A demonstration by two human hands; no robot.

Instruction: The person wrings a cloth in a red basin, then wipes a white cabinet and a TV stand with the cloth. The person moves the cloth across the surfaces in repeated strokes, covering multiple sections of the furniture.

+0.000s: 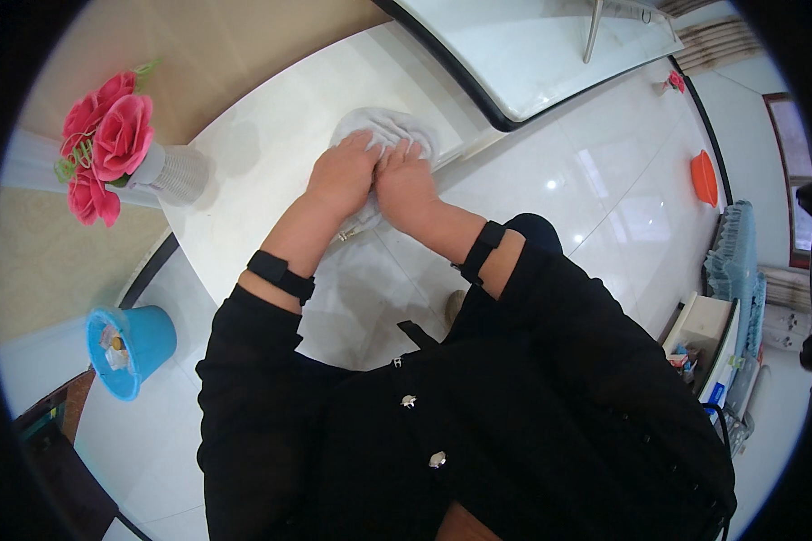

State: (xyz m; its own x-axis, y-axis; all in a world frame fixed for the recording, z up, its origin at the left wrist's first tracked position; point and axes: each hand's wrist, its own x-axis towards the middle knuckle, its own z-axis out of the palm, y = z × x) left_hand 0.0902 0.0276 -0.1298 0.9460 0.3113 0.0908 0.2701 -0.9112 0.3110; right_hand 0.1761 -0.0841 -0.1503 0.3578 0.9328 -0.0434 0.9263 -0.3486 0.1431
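Observation:
A bunched white cloth lies on the white cabinet top, near its front edge. On top of it rests my left hand, fingers curled over the fabric. Close beside it, my right hand presses on the same cloth with its fingers slightly spread. The two hands meet at the thumbs. Part of the cloth hangs over the front edge below my hands. Both wrists wear black straps. My palms hide the middle of the cloth.
A ribbed white vase with pink artificial roses stands at the cabinet's left end. A television is at the upper right. On the tiled floor are a blue bin holding rubbish and, farther off, an orange basin.

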